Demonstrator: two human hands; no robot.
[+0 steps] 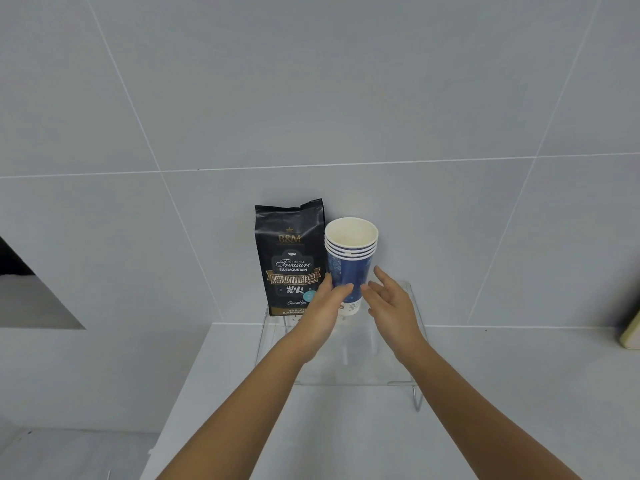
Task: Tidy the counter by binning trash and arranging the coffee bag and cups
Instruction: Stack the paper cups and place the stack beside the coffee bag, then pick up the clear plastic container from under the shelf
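On the clear acrylic riser [398,375] against the grey tiled wall, a nested stack of blue paper cups [349,268] stands just beside an upright black foil coffee bag [290,261]. Left hand [323,313] touches the stack's lower side, fingers loosely curved; right hand [391,303] is spread wide, apart from it. Risk, as I judge it: the stack leans slightly, so a careless nudge could topple it off the riser.

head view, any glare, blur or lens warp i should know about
Head view: light is even and soft, no hard glare; straight wall tile seams splay outward, so wide-angle warp; coffee bag print reads sharp; clear acrylic riser is hard to see, showing mainly by its edges.
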